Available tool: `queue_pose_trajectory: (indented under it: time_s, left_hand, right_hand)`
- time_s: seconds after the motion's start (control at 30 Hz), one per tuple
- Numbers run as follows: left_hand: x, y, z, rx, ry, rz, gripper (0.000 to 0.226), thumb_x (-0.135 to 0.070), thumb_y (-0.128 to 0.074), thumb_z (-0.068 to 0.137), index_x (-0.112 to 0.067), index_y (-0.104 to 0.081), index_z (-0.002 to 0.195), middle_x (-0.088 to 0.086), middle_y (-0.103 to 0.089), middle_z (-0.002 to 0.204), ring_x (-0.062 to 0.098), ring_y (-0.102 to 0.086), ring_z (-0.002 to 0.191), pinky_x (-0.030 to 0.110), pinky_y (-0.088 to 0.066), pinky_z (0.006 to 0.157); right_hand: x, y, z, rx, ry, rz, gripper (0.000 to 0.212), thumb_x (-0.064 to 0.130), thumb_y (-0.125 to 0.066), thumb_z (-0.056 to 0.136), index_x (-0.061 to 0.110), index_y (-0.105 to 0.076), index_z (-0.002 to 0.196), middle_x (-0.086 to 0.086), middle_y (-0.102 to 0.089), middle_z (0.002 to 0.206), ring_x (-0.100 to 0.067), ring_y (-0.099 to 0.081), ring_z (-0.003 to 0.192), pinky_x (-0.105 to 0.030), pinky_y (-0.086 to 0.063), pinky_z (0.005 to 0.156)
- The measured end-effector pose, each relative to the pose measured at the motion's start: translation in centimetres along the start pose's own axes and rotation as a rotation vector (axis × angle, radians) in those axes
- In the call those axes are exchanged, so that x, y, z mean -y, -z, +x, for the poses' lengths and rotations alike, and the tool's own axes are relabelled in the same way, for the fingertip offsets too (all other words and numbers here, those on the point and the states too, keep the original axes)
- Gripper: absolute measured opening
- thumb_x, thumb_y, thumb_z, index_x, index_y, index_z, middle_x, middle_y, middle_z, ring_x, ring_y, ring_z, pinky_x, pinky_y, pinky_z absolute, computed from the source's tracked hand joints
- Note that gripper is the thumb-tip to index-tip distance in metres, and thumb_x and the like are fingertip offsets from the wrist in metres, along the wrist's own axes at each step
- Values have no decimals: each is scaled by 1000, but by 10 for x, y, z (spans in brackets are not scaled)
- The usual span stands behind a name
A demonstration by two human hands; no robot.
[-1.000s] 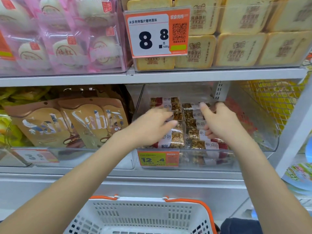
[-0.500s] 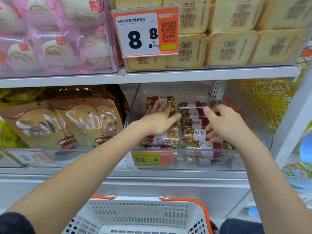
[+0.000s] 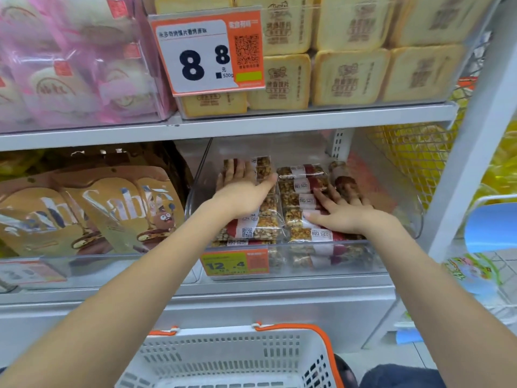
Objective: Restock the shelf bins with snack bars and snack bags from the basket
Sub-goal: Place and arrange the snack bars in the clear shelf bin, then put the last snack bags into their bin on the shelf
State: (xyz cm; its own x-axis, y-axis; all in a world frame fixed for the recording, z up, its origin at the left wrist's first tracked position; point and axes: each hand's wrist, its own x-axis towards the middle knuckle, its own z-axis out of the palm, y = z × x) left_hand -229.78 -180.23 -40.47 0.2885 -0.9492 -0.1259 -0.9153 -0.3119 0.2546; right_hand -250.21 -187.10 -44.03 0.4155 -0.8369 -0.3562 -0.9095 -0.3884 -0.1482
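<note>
A clear shelf bin [image 3: 307,246] on the lower shelf holds two rows of nut snack bars [image 3: 303,186] in clear wrappers with red and white labels. My left hand [image 3: 243,191] lies flat, fingers spread, on top of the left row. My right hand [image 3: 340,212] lies flat on the right row, fingers pointing up and left. Neither hand grips a bar. A white basket [image 3: 232,357] with orange handles sits below, near the bottom edge; its inside is hidden.
Brown snack bags [image 3: 123,208] fill the bin to the left. The upper shelf carries toast-slice packs [image 3: 349,77] and pink bun packs [image 3: 70,79], with an orange price tag [image 3: 207,54]. A yellow mesh rack [image 3: 414,155] stands right of the shelf post.
Both hands have moved from the bars' back ends and flattened on top of the two rows. The view has shifted closer and a little to the right.
</note>
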Motion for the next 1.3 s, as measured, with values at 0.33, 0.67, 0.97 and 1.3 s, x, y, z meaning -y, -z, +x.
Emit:
queue_pose_trajectory:
  time_s: [0.33, 0.67, 0.97, 1.3]
  left_hand:
    - [27, -27, -63, -173, -163, 63, 74, -63, -13, 92, -21, -6, 152, 1, -1, 160, 17, 7, 147, 44, 0, 119]
    - [30, -33, -53, -44, -132, 67, 73, -67, -14, 91, -28, 1, 151, -6, 5, 160, 14, 10, 146, 46, -1, 119]
    - [27, -29, -54, 3, -128, 58, 73, -65, -15, 92, -27, 2, 151, -5, 7, 159, 17, 11, 146, 47, 1, 118]
    - [41, -11, -91, -192, -504, -30, 58, -39, -30, 101, -15, -14, 151, 1, -4, 160, 13, 5, 146, 32, 0, 120]
  right_hand:
    - [4, 14, 18, -214, 45, 195, 80, 81, -28, 80, 48, -3, 148, 9, 13, 158, -29, 20, 144, -56, 3, 116]
    - [25, 11, 75, -158, 3, -85, 71, 83, -15, 80, 57, 11, 141, 13, 19, 157, -30, 19, 144, -67, 12, 107]
    - [34, -2, -16, 203, 159, -6, 82, 84, -23, 72, 57, 11, 141, 15, 25, 154, -26, 26, 142, -62, 11, 109]
    - [63, 4, -44, -242, 189, 281, 53, 44, -40, 98, 24, -30, 147, -5, -37, 150, -25, -39, 134, -41, -30, 111]
